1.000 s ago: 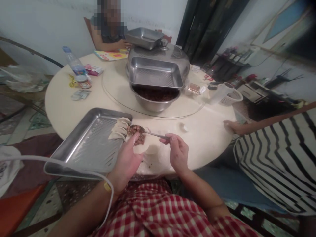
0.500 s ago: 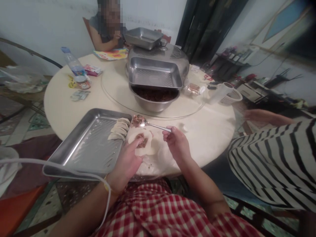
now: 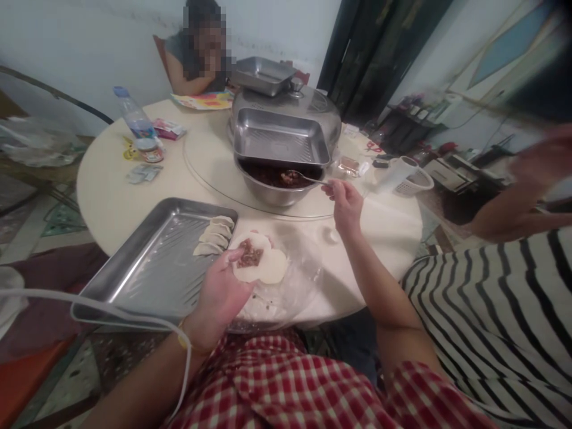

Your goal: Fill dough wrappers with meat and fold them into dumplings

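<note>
My left hand holds a round dumpling wrapper, its thumb at the edge of a patch of minced filling and its fingers underneath. Pinched in my right hand is a metal spoon, whose bowl carries some filling above the metal mixing bowl. Dark filling lies inside that bowl, partly hidden under a tray. Another wrapper rests on clear plastic beside my left hand. Several folded dumplings sit in a row along the right side of the large metal tray.
An empty tray leans over the bowl, against a big lidded pan. A bottle and a jar stand at left. A white basket is at right. One person sits opposite; another in a striped shirt is close on my right.
My right hand has moved the spoon forward and right, from above the wrapper to the mixing bowl. My left hand, still holding the wrapper, has shifted slightly left. The neighbour's arm has risen.
</note>
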`<state>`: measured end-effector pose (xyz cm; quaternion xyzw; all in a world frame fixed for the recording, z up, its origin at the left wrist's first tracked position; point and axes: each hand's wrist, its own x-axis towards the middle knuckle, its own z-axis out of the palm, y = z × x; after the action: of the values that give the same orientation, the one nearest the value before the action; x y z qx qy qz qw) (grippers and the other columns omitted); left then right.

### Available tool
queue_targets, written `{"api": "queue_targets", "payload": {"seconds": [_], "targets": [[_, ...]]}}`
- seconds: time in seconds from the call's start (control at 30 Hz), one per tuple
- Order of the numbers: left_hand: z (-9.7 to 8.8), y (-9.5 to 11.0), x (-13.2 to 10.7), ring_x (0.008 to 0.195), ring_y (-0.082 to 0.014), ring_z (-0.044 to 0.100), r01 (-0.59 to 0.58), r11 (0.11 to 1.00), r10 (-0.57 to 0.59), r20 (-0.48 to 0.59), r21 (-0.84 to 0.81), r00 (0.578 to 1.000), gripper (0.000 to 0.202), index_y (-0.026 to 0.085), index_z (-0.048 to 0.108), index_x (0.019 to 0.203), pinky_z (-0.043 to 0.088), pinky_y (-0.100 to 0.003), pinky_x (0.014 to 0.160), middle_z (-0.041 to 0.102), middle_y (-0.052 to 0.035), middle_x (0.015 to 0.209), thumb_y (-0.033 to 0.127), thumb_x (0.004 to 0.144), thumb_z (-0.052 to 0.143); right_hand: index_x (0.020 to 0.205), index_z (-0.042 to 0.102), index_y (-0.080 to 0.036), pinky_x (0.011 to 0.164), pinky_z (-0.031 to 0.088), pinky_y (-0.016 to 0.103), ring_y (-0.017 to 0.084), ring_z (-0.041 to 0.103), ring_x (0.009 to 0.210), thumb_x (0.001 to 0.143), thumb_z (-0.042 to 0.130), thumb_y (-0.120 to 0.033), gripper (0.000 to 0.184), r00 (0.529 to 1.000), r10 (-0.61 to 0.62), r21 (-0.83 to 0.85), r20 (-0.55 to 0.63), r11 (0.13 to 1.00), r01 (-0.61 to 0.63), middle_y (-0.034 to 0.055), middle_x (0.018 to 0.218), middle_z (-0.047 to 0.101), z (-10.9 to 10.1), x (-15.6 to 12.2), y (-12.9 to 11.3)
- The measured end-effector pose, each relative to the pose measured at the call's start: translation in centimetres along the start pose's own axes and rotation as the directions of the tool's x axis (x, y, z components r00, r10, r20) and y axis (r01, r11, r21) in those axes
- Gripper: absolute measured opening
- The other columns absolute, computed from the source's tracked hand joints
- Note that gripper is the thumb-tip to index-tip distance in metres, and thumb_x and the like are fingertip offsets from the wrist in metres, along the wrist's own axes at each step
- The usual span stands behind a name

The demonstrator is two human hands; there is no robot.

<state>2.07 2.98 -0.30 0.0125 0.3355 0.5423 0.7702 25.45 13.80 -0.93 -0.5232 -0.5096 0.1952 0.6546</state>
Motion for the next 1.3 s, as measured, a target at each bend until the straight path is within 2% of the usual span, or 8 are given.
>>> {"api": "queue_targets", "payload": {"seconds": [0.2, 0.33, 0.47, 0.77, 0.87, 1.1, 1.2, 1.3], "targets": [[0.0, 0.0, 0.7, 0.082, -0.0202, 0.072, -0.014, 1.000, 0.016, -0.065, 0.020, 0.998, 0.023, 0.011, 0.070, 0.079, 0.058, -0.031, 0.080, 0.076, -0.0104, 0.084, 0.017, 0.090, 0.051, 0.086, 0.069, -0.021, 0.084, 0.043, 0.037, 0.021, 0.059, 0.081, 0.094, 0.045, -0.037, 0.030, 0.909, -0.284, -0.484, 0.304, 0.776, 0.404, 0.0060, 0.083, 0.070, 0.3, 3.0, 1.5], [-0.2, -0.1, 1.0, 0.085, -0.0200, 0.071, -0.014, 0.999, 0.016, -0.058, 0.042, 0.998, 0.019, 0.013, 0.067, 0.071, 0.057, -0.030, 0.083, 0.075, -0.0106, 0.085, 0.011, 0.085, 0.053, 0.079, 0.071, -0.019, 0.085, 0.040, 0.039, 0.023, 0.055, 0.080, 0.094, 0.043, -0.029, 0.033, 0.776, -0.270, -0.544, 0.570, 0.584, 0.603, 0.0087, 0.076, 0.068, 0.9, 4.6, 1.4], [-0.7, -0.2, 1.0, 0.086, -0.0191, 0.072, 0.011, 0.999, -0.010, -0.022, 0.042, 1.000, 0.021, 0.014, 0.066, 0.071, 0.057, -0.029, 0.082, 0.075, -0.0094, 0.089, 0.004, 0.081, 0.050, 0.075, 0.072, -0.017, 0.085, 0.039, 0.040, 0.024, 0.053, 0.083, 0.093, 0.045, -0.024, 0.033, 0.684, -0.225, -0.530, 0.694, 0.483, 0.697, 0.0098, 0.077, 0.067, 1.4, 6.1, 1.4], [-0.3, 0.3, 0.3, 0.085, -0.0214, 0.073, -0.011, 0.999, 0.013, -0.056, 0.033, 0.998, 0.024, 0.012, 0.070, 0.083, 0.060, -0.032, 0.079, 0.076, -0.0106, 0.088, 0.010, 0.088, 0.047, 0.080, 0.070, -0.014, 0.081, 0.041, 0.041, 0.027, 0.053, 0.086, 0.092, 0.038, -0.012, 0.034, 0.720, -0.146, -0.662, 0.679, 0.302, 0.685, 0.0135, 0.079, 0.064, -0.3, 8.5, -0.2], [0.0, 0.4, 0.3, 0.085, -0.0218, 0.073, 0.027, 0.999, -0.026, -0.061, 0.022, 0.998, 0.028, 0.011, 0.071, 0.085, 0.060, -0.034, 0.078, 0.076, -0.0110, 0.087, 0.019, 0.092, 0.044, 0.079, 0.072, -0.012, 0.078, 0.041, 0.041, 0.029, 0.053, 0.090, 0.088, 0.038, -0.007, 0.035, 0.696, -0.083, -0.667, 0.713, 0.226, 0.710, 0.0162, 0.080, 0.065, 0.4, 8.8, -0.6], [0.0, 0.3, -0.3, 0.080, -0.0199, 0.073, -0.014, 0.999, 0.019, -0.092, 0.049, 0.996, 0.029, 0.010, 0.070, 0.081, 0.060, -0.031, 0.075, 0.076, -0.0105, 0.084, 0.015, 0.093, 0.043, 0.079, 0.074, -0.010, 0.082, 0.043, 0.043, 0.028, 0.057, 0.090, 0.089, 0.045, -0.014, 0.031, 0.677, -0.050, -0.650, 0.734, 0.237, 0.722, 0.0164, 0.083, 0.069, 1.4, 8.8, -0.3], [-0.2, 0.3, -0.5, 0.076, -0.0172, 0.073, -0.017, 0.999, 0.019, -0.064, 0.039, 0.998, 0.030, 0.011, 0.069, 0.080, 0.060, -0.028, 0.074, 0.076, -0.0087, 0.081, 0.011, 0.093, 0.042, 0.095, 0.074, -0.014, 0.089, 0.042, 0.047, 0.029, 0.057, 0.099, 0.095, 0.046, -0.029, 0.032, 0.715, -0.209, -0.650, 0.668, 0.305, 0.696, 0.0150, 0.101, 0.070, 0.6, 7.1, -1.2], [-0.5, 0.2, -0.6, 0.077, -0.0156, 0.073, -0.009, 0.999, 0.011, -0.044, 0.031, 0.999, 0.031, 0.012, 0.068, 0.080, 0.059, -0.026, 0.075, 0.075, -0.0077, 0.081, 0.009, 0.093, 0.040, 0.096, 0.072, -0.019, 0.093, 0.042, 0.046, 0.025, 0.059, 0.098, 0.096, 0.044, -0.034, 0.032, 0.682, -0.452, -0.509, 0.575, 0.455, 0.731, 0.0100, 0.102, 0.071, 0.6, 3.7, -3.1]]}}
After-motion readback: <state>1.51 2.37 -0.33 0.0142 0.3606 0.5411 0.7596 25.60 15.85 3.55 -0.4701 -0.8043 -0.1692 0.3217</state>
